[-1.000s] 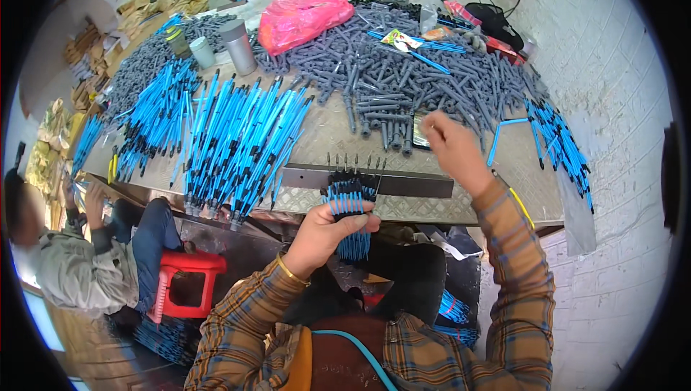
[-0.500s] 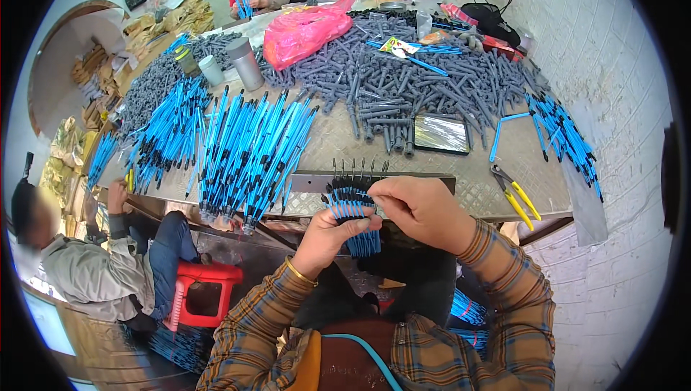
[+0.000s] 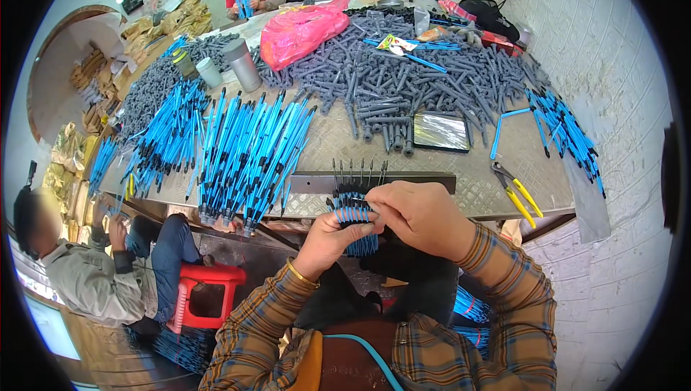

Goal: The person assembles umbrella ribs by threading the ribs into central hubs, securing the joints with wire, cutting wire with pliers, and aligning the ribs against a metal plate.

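My left hand (image 3: 332,241) is closed around a fanned bundle of slim blue plastic tubes (image 3: 353,215) with black ends, just in front of the table's near edge. My right hand (image 3: 423,212) is pinched at the right side of that bundle, near its upper black ends. Whatever lies between its fingertips is hidden or too small to name. A row of thin dark pins (image 3: 361,174) stands just beyond the bundle, beside a flat metal bar (image 3: 425,182) along the table edge.
Blue tubes (image 3: 252,153) with black parts lie heaped on the left, others (image 3: 565,132) on the right. Grey plastic pieces (image 3: 403,89) cover the far table. Yellow-handled pliers (image 3: 520,195) lie right of my hands. A co-worker (image 3: 93,276) sits at left beside a red stool (image 3: 205,290).
My right hand has shifted slightly left along the bundle, while my left hand keeps its hold. The co-worker's hand at left has moved down from the table edge.
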### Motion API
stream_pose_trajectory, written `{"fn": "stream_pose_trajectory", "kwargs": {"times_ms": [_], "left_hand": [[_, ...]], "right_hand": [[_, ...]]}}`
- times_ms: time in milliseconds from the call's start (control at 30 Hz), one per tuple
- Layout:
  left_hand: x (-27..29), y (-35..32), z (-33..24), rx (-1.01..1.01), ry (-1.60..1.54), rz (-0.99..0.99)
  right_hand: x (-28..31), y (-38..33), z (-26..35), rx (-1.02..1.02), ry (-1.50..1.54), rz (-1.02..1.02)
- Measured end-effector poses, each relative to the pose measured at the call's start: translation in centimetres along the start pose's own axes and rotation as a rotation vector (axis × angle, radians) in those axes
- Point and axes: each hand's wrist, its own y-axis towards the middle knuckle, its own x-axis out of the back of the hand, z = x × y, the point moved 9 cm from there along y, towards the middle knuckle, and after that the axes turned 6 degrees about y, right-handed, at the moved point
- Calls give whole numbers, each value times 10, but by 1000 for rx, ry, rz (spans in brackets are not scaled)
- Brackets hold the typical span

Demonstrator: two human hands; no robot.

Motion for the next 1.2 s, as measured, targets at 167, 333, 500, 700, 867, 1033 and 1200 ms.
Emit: {"fn": "stream_pose_trajectory", "kwargs": {"times_ms": [167, 333, 500, 700, 867, 1033, 1200], "left_hand": [[-1, 0, -1, -9, 52, 16], [-2, -1, 3, 22, 24, 33], [0, -3, 2, 67, 60, 17], [-2, -2, 1, 30, 103, 44], [-2, -4, -1, 3, 56, 65], [-1, -4, -2, 28, 27, 75], [1, -4, 2, -13, 97, 99]], "right_hand": [[-6, 0, -12, -119, 192, 48], [-1, 2, 5, 117, -28, 52], [0, 4, 12, 103, -159, 138], [-8, -3, -3, -129, 102, 80], [-10, 0, 1, 25, 94, 132], [-9, 0, -4, -2, 158, 194], [-16, 0, -8, -99, 274, 166]]}}
